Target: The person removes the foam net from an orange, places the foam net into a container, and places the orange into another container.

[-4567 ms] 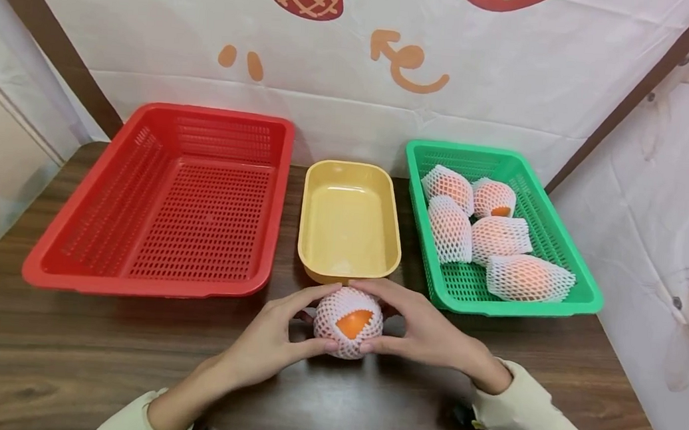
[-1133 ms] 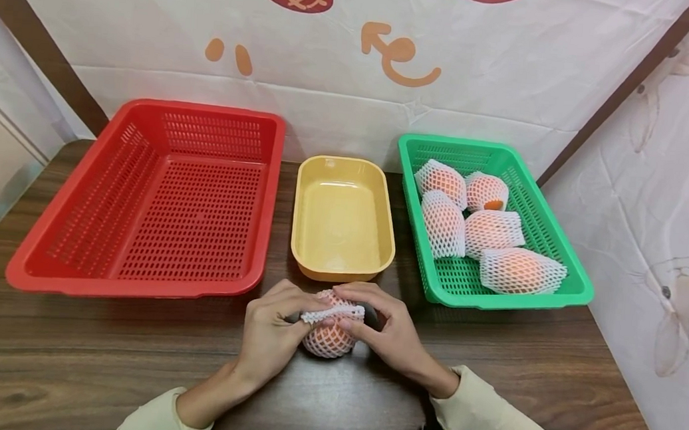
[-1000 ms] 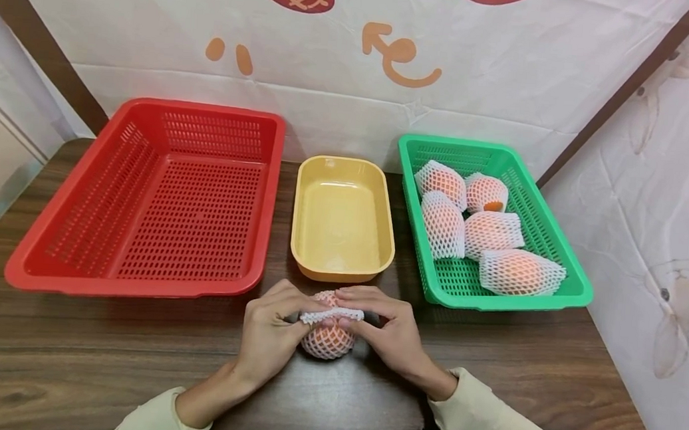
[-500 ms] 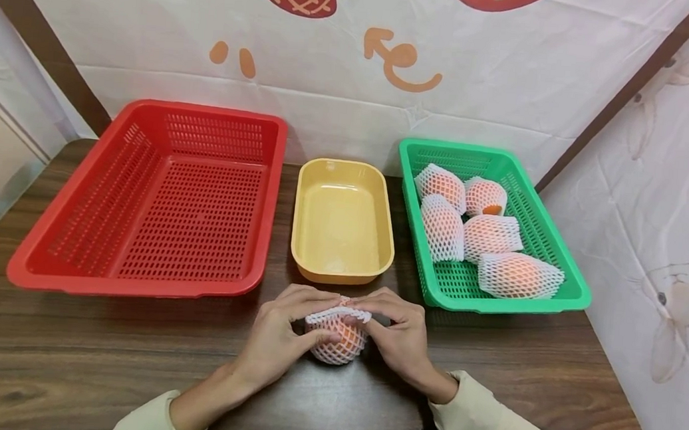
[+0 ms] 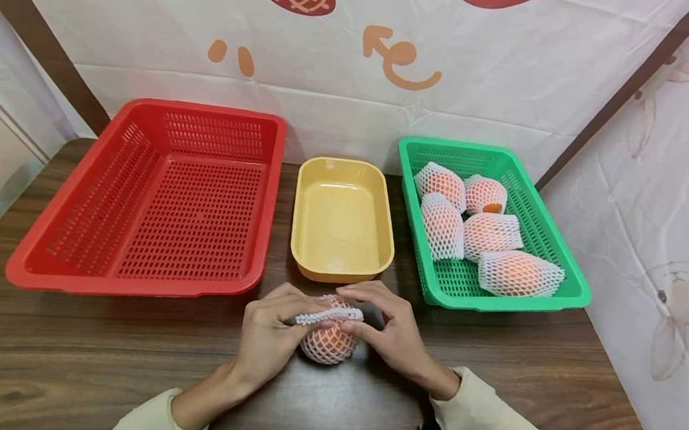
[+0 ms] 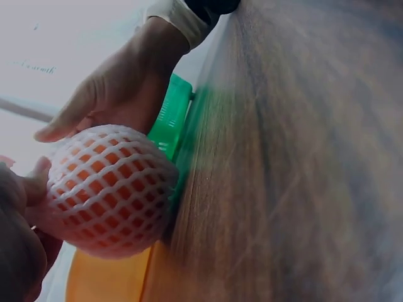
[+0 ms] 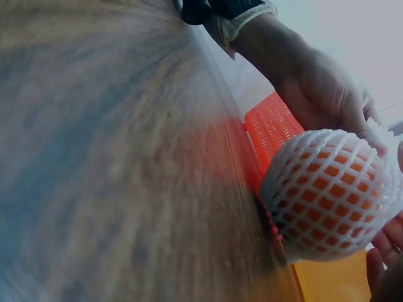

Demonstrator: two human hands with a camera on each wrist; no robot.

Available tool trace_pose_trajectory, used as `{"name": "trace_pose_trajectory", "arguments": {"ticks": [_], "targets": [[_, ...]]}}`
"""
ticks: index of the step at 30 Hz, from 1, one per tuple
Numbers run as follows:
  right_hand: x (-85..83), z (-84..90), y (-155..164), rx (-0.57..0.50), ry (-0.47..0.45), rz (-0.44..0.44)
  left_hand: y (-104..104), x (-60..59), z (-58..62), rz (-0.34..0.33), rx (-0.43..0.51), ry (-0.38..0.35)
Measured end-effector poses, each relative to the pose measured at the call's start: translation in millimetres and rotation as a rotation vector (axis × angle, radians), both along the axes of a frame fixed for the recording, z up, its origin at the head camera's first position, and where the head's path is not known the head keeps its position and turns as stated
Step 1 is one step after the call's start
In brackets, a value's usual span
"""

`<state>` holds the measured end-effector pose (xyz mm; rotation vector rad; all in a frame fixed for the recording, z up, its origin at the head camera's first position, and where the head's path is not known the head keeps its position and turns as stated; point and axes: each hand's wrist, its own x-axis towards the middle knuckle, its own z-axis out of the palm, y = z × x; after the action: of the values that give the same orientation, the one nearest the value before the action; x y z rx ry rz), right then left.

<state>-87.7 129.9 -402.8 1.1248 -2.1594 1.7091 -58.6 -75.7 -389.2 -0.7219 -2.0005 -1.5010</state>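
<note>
Just nearside of the yellow tray (image 5: 343,231), a person's left hand (image 5: 270,333) and right hand (image 5: 391,326) pinch the edge of a foam net (image 5: 330,316) around an orange fruit (image 5: 331,339) — seemingly working the foam, where the next move calls for even fingers on both sides.

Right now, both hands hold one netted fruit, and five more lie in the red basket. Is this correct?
Not quite: the head view shows the five other fruits in the green basket, not the red basket. The left hand and right hand do hold one netted fruit, as you say.
</note>
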Motion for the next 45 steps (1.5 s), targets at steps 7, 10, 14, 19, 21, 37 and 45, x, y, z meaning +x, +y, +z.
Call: {"name": "trace_pose_trajectory", "arguments": {"ticks": [7,10,14,19,21,37,45], "targets": [[8.5,9.9,-6.7,-0.041,-0.055,0.007,1.0,-0.1,-4.0,0.031,0.038,0.093],[13.0,19.5,-9.1,-0.092,-0.046,-0.022,1.5,0.1,-4.2,0.032,0.026,0.077],[13.7,25.5,-9.0,-0.124,-0.008,-0.067,2.0,0.7,-0.8,0.004,-0.029,-0.035],[11.2,26.2,-7.3,-0.141,0.060,-0.127,1.9,0.9,2.5,-0.037,-0.095,-0.162],[10.5,26.5,-7.2,-0.143,0.084,-0.140,1.7,1.0,2.4,-0.053,-0.105,-0.192],[2.8,6.7,-1.4,0.083,0.002,-0.024,0.5,-1.2,1.0,0.013,0.047,0.038],[15.9,17.8,-8.9,0.022,-0.138,-0.056,1.6,-1.5,-2.3,0.068,0.012,0.121]]}}
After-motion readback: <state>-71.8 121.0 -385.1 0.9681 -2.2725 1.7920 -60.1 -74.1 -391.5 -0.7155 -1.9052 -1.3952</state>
